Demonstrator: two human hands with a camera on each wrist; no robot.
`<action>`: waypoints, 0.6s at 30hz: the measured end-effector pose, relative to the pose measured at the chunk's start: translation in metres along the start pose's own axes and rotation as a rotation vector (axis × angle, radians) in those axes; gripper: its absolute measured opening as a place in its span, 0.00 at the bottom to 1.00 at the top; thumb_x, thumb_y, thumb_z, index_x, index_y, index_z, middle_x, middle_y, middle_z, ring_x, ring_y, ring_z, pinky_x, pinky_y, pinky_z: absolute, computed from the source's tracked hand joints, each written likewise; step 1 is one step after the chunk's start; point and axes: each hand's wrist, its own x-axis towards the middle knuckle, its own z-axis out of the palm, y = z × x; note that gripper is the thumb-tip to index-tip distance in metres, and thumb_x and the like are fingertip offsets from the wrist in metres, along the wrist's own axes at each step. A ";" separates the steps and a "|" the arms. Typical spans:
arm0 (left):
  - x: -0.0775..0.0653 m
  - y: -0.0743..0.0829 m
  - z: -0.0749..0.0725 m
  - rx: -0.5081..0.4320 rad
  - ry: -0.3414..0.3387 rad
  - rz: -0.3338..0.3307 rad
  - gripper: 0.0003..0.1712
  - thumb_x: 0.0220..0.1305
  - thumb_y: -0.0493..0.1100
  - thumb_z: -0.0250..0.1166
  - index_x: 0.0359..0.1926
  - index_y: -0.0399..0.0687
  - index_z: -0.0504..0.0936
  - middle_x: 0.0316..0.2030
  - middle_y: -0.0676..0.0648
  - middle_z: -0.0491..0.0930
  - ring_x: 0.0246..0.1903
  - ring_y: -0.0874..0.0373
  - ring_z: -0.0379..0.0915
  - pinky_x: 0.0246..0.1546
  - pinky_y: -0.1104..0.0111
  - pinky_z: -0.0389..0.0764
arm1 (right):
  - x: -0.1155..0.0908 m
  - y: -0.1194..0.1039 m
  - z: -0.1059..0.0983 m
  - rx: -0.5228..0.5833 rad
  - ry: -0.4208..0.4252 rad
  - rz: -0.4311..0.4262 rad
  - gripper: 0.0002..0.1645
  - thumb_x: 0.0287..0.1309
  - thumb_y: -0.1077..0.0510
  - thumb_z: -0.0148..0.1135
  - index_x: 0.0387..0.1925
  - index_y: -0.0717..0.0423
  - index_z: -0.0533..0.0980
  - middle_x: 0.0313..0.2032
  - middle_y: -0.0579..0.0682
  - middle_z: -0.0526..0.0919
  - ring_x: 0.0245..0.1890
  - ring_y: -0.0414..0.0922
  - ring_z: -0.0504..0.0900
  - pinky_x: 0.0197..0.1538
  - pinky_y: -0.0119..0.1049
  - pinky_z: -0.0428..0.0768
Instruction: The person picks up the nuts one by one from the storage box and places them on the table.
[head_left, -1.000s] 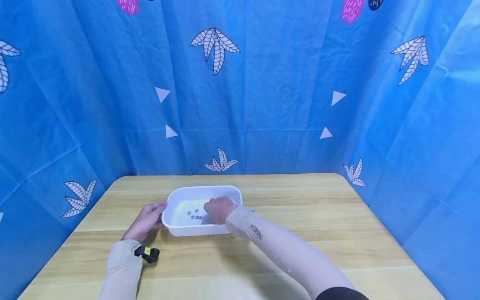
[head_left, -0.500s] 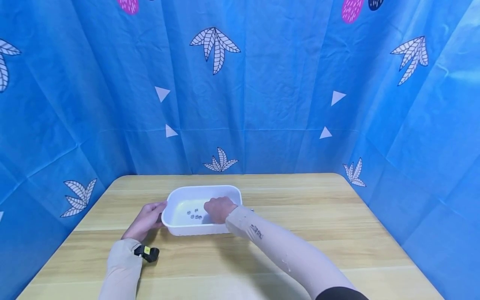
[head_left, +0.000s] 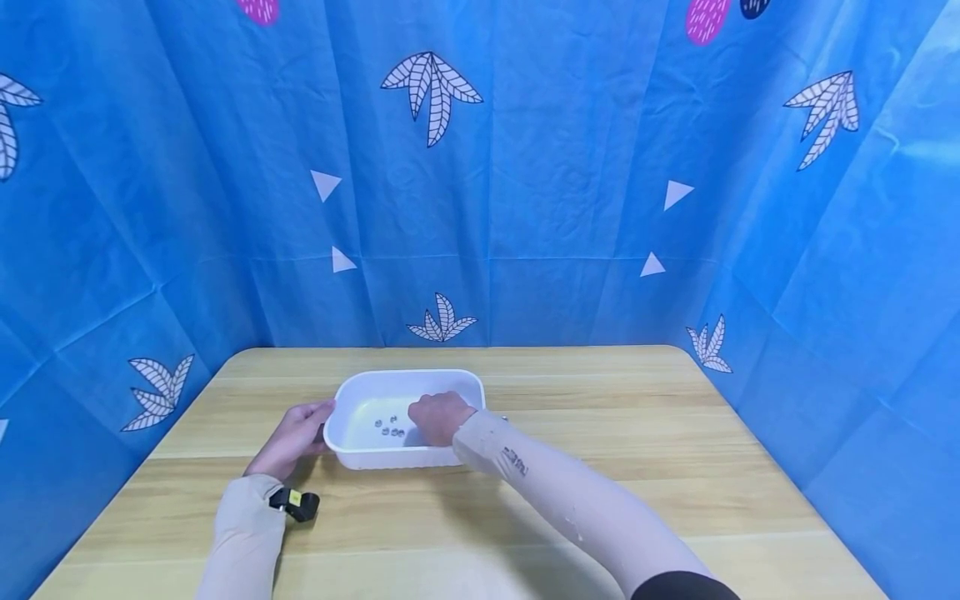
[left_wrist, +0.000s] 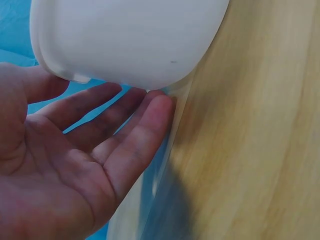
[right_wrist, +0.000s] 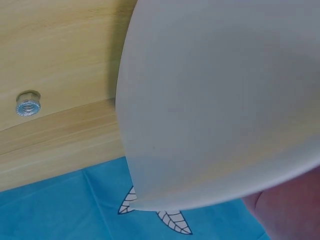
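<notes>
A white plastic basin (head_left: pixel 405 458) stands on the table with several small metal nuts (head_left: pixel 393 432) on its floor. At its left end my left hand (head_left: pixel 296 433) touches the outside wall. In the left wrist view, the loosely bent fingers (left_wrist: pixel 142 135) of that hand meet the wall and the thumb lies at the rim, with the palm apart from the basin. My right hand (head_left: pixel 441 418) reaches inside the right half of the basin, back of the hand up. Its fingertips, and anything they hold, are hidden; the right wrist view shows mostly the basin's outer wall (right_wrist: pixel 210 110).
One flanged nut (right_wrist: pixel 28 103) lies on the wooden table (head_left: pixel 637 467) just right of the basin, partly hidden by the right sleeve in the head view. A blue patterned curtain (head_left: pixel 562 167) surrounds the table's back and sides. A small black camera (head_left: pixel 296 502) sits on the left wrist.
</notes>
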 end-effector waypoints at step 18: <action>0.000 0.002 -0.002 0.027 0.003 -0.019 0.39 0.83 0.60 0.44 0.74 0.30 0.64 0.65 0.29 0.75 0.49 0.62 0.81 0.49 0.64 0.88 | -0.007 0.009 -0.002 -0.031 0.047 -0.031 0.10 0.75 0.56 0.56 0.48 0.47 0.83 0.40 0.45 0.88 0.36 0.40 0.81 0.48 0.32 0.83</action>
